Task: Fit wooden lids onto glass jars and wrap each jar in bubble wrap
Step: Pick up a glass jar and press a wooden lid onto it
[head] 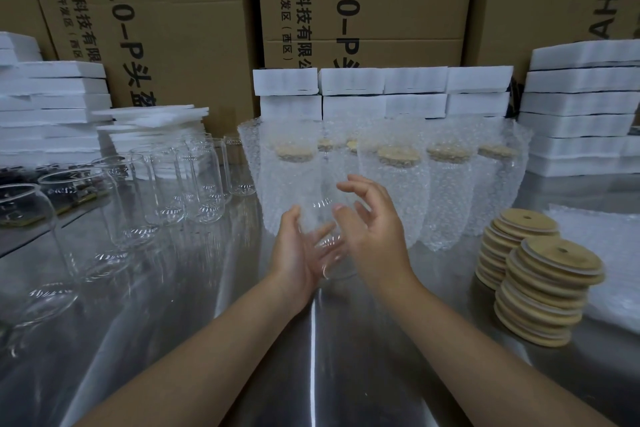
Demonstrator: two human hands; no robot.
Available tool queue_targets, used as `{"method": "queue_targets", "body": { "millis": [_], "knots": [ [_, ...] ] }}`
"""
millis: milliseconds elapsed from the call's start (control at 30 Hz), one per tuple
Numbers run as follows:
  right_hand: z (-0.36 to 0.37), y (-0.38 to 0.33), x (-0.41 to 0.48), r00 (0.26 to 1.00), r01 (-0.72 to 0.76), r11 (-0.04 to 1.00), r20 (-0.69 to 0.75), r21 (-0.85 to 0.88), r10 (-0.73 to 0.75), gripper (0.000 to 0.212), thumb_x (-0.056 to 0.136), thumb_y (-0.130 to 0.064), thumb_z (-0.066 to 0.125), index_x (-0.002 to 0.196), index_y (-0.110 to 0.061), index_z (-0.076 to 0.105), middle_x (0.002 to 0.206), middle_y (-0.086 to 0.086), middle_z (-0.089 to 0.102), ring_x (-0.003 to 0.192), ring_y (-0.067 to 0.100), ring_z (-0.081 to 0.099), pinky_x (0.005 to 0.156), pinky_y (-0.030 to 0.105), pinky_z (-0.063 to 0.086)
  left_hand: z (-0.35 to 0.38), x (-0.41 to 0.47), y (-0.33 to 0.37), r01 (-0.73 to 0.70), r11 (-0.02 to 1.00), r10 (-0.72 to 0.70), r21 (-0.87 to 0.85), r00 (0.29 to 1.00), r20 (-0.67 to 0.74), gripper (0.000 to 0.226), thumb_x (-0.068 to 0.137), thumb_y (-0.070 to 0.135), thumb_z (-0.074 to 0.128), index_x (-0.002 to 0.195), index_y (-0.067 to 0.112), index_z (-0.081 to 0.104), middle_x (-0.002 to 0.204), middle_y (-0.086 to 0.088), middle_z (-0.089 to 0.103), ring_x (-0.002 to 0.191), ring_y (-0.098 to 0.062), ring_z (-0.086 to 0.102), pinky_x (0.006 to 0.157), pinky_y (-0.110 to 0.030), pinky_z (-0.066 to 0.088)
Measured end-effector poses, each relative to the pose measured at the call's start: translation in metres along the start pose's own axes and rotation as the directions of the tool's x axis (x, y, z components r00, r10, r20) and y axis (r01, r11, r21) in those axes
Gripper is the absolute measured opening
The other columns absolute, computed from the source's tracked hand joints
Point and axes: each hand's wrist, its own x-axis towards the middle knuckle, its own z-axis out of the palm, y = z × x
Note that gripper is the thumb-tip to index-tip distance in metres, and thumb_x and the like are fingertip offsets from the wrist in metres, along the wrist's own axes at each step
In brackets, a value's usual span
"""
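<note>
A bare clear glass jar (pixel 327 253) with no lid stands at the middle of the steel table (pixel 311 357), between my two hands. My left hand (pixel 296 253) cups its left side with the fingers curled round the glass. My right hand (pixel 375 229) is at the jar's right side, fingers spread and relaxed; whether it touches the glass I cannot tell. Two stacks of round wooden lids (pixel 543 291) sit to the right. Behind the jar stand several jars wrapped in bubble wrap (pixel 398 191) with lids on.
Several bare glass jars (pixel 166 184) stand in rows on the left. Bubble wrap sheets (pixel 609 253) lie at the far right. White foam boxes (pixel 381 94) are stacked along the back and both sides, with large cardboard cartons (pixel 363 3) behind them.
</note>
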Motion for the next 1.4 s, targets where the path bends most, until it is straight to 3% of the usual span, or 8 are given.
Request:
{"method": "queue_targets", "body": {
  "millis": [133,300,467,633,833,1000,1167,1400],
  "knots": [
    [0.006,0.007,-0.002,0.979,-0.137,0.987,0.140,-0.087,0.148,0.046,0.092,-0.035,0.058,0.132,-0.045,0.039,0.135,-0.022,0.032,0.125,-0.002,0.038,0.109,0.034,0.036,-0.004,0.000,-0.002,-0.069,0.989,0.064,0.128,0.997,0.048,0.053,0.092,0.057,0.038,0.069,0.034,0.079,0.079,0.000,0.076,0.070,-0.014,0.074,0.050,-0.023,0.054],
    [0.006,0.009,-0.002,0.960,-0.230,0.969,0.142,-0.090,0.241,0.056,0.094,-0.046,0.049,0.144,-0.046,0.022,0.152,-0.010,0.028,0.136,0.009,0.033,0.107,0.029,0.030,0.000,-0.004,-0.004,-0.096,0.976,0.100,0.196,0.995,-0.008,0.076,0.064,0.064,0.071,0.131,0.029,0.055,0.124,-0.002,0.064,0.110,-0.017,0.064,0.076,-0.033,0.052],
    [0.005,0.013,-0.003,0.943,-0.296,0.954,0.147,-0.043,0.299,0.056,0.097,-0.047,0.042,0.146,-0.046,0.015,0.153,-0.004,0.031,0.132,0.006,0.034,0.098,0.023,0.026,-0.002,-0.004,-0.003,-0.113,0.955,0.140,0.275,0.987,-0.079,0.080,0.047,0.068,0.073,0.119,0.036,0.058,0.105,0.007,0.062,0.100,-0.011,0.063,0.076,-0.034,0.050],
    [0.003,0.012,0.002,0.925,-0.377,0.921,0.091,0.093,0.370,0.055,0.091,-0.055,0.048,0.138,-0.056,0.019,0.135,-0.003,0.051,0.115,0.018,0.056,0.102,0.040,0.042,-0.001,-0.005,-0.003,-0.111,0.952,0.131,0.286,0.990,-0.052,0.034,0.088,0.049,0.056,0.114,0.029,0.065,0.104,-0.005,0.074,0.092,-0.021,0.072,0.071,-0.034,0.058],
    [-0.005,0.014,0.011,0.919,-0.382,0.847,0.053,0.370,0.392,0.057,0.084,-0.037,0.069,0.129,-0.046,0.034,0.125,0.007,0.058,0.094,0.018,0.069,0.065,0.026,0.054,0.004,-0.010,0.000,-0.073,0.959,0.070,0.273,0.997,0.020,0.042,0.097,0.049,0.039,0.115,0.021,0.064,0.103,-0.006,0.075,0.102,-0.029,0.069,0.082,-0.040,0.057],
    [-0.008,0.012,0.013,0.947,-0.296,0.902,-0.027,0.315,0.320,0.056,0.083,-0.039,0.069,0.125,-0.049,0.033,0.128,0.000,0.055,0.102,0.014,0.065,0.082,0.029,0.050,0.010,-0.014,-0.002,-0.093,0.937,0.081,0.337,0.996,0.048,0.047,0.083,0.063,0.053,0.114,0.030,0.066,0.110,0.007,0.070,0.087,0.003,0.069,0.075,-0.031,0.058],
    [-0.013,0.013,0.016,0.946,-0.271,0.922,-0.097,0.278,0.308,0.054,0.081,-0.039,0.071,0.123,-0.046,0.037,0.126,-0.002,0.054,0.105,0.010,0.061,0.088,0.028,0.048,0.014,-0.021,-0.006,-0.137,0.887,0.110,0.440,0.990,0.087,0.106,0.038,0.063,0.076,0.136,0.032,0.050,0.119,0.008,0.062,0.093,0.001,0.065,0.074,-0.028,0.057],
    [-0.010,0.015,0.012,0.951,-0.276,0.933,-0.077,0.232,0.300,0.058,0.085,-0.041,0.065,0.134,-0.046,0.034,0.138,-0.004,0.047,0.116,0.010,0.054,0.095,0.031,0.045,0.013,-0.018,-0.008,-0.131,0.932,0.150,0.337,0.988,-0.031,0.075,0.055,0.051,0.085,0.116,0.024,0.051,0.093,-0.001,0.074,0.089,-0.020,0.071,0.088,-0.049,0.056]
  ]
}}
